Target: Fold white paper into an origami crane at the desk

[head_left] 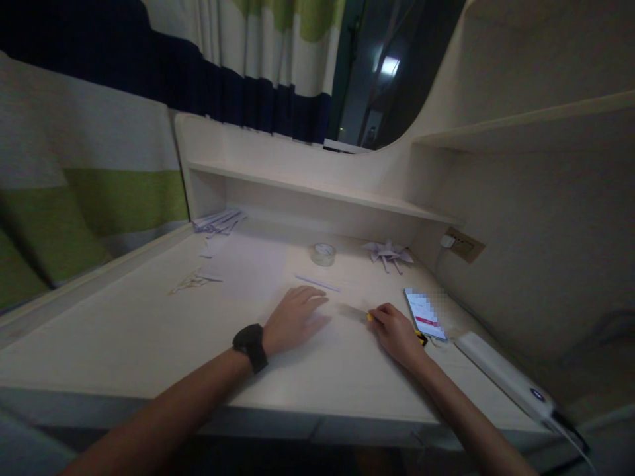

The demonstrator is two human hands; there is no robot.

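A: Head view, reading the clock from the left hand (295, 320): what surrounds it on the desk (133, 337)?

B: A thin paper strip (317, 283) at one, just beyond the fingertips, with a tape roll (323, 255) farther out. Folded paper pinwheels (389, 252) at two; at three, past the right hand (397, 334), a lit phone (421, 312), then a long white device (501, 373) nearer four.

A: And leftward?

B: A white sheet (253, 264) at eleven, a bundle of folded paper (221, 221) beyond it, below the shelf (322, 188). Pale scraps (191, 281) at ten.

A: Anything holding something else?

B: The wall socket (466, 246), around two, has a white plug (447, 242) in it.

A: The hands themselves?

B: The left is palm-down, fingers loosely spread, gripping nothing; whether it touches the desk, I can't tell. A black watch (251, 345) circles that wrist. The right, at three, has its fingers curled around a yellow-and-black cutter (370, 317), whose blurred blade (353, 310) points towards ten, into the gap between the hands.
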